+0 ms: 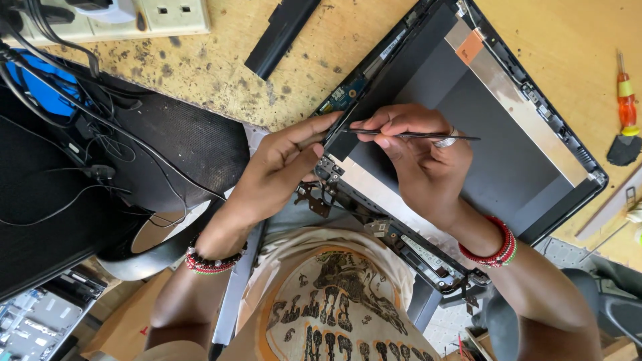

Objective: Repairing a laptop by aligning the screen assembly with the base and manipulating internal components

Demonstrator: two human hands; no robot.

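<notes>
Tweezers working at the laptop lid's corner edge.
Right hand (421, 160) fingers pinch the tweezers (414, 135); left hand (281, 167) fingers press, uncurled, on the laptop lid (468, 120); steady tip needed.

Laptop lid (508, 127) on workbench (267, 87), screwdriver (626, 100) right, power strip (134, 17) far left.

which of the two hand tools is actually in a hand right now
The thin black tweezers, pinched in the right hand over the laptop lid. The orange-handled screwdriver lies untouched on the bench at the far right.
</notes>
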